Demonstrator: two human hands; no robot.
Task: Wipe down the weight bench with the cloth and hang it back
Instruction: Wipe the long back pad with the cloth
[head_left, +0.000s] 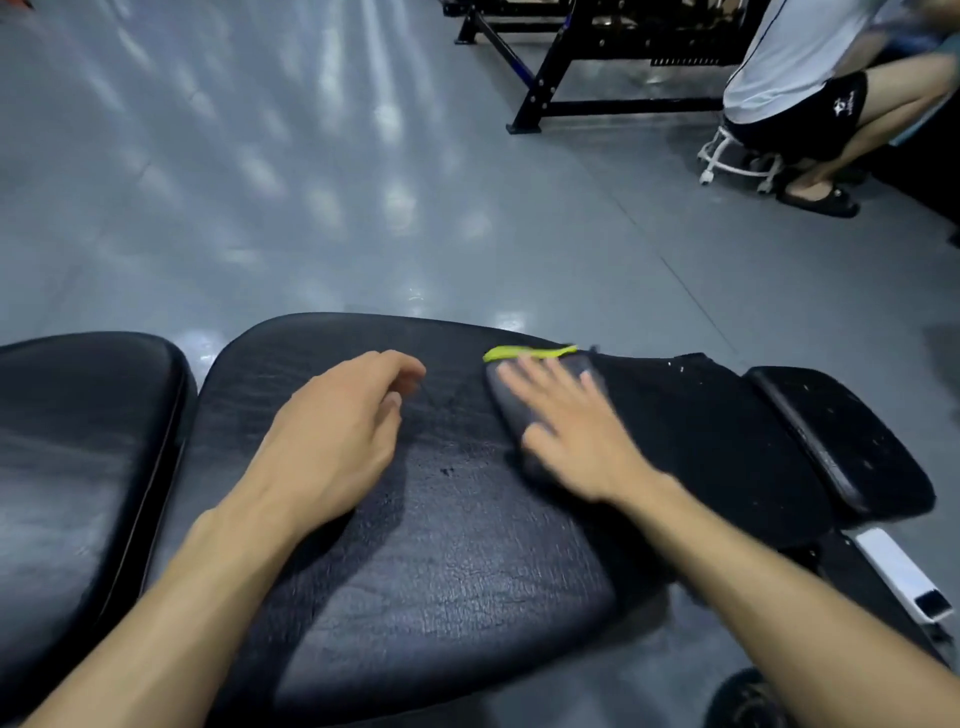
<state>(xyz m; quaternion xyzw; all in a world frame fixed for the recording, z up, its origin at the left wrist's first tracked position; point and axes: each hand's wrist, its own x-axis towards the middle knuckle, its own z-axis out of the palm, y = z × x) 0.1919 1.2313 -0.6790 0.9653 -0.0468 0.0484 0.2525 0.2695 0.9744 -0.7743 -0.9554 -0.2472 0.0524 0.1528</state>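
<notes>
The right hand is smeared by motion blur, so its fingertips and the edges of what lies under it are soft. It lies flat, palm down, fingers spread wide, pressing a grey cloth onto the black padded weight bench. Most of the cloth is hidden under the palm; only its left part and a bright yellow-green strip at its far edge show, and whether that strip is a hem or a loop is hard to tell. The cloth sits on the far right part of the centre pad, where the cracked vinyl gives way to a darker, flecked section running right. The left hand hovers or rests lightly over the middle of the same pad, fingers loosely curled, thumb tucked near them, holding nothing; contact with the pad cannot be confirmed. A second black pad at the left is cut off by the frame edge, and a narrow pad lies at the far right. Far right, a squatting person is cut off at the top edge, beside a black rack frame on the grey floor.
</notes>
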